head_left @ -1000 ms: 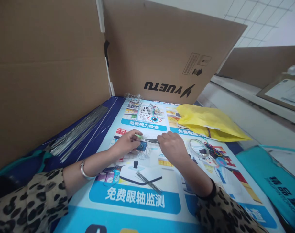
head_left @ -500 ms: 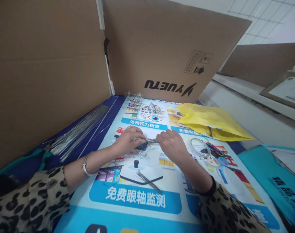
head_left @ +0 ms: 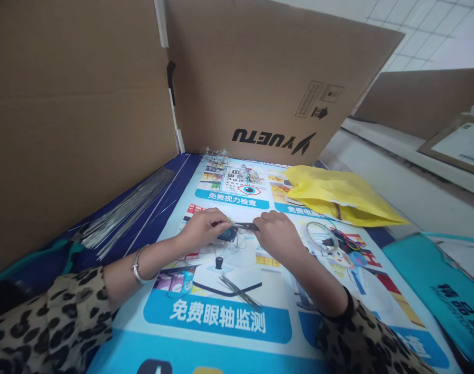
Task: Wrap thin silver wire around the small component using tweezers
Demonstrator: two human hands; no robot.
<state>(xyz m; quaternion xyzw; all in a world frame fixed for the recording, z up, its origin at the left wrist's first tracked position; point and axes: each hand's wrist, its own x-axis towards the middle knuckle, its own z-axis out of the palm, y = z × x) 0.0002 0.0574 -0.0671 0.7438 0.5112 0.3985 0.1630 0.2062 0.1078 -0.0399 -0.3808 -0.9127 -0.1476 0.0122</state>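
My right hand (head_left: 279,235) is closed around dark pliers (head_left: 246,226), whose jaws point left toward my other hand. The fingers of my left hand (head_left: 205,227) are pinched together at the pliers' tips. What they grip is too small to make out, though thin wire loops (head_left: 240,243) hang just below. Several short lengths of wire (head_left: 240,293) lie crossed on the printed sheet (head_left: 237,350) nearer to me. Further off rests a tangle of looped wire pieces (head_left: 248,175).
A bundle of straight wires (head_left: 128,213) lies on the left beside a cardboard wall (head_left: 77,130). On the right are a wire coil (head_left: 321,236), coloured cords (head_left: 348,240), a yellow bag (head_left: 334,189) and a teal bag (head_left: 435,291). Another cardboard panel (head_left: 260,72) stands behind.
My left fingers have shifted slightly left and curled tighter. More of the pliers' jaws now shows between my hands, and my right hand has moved a little.
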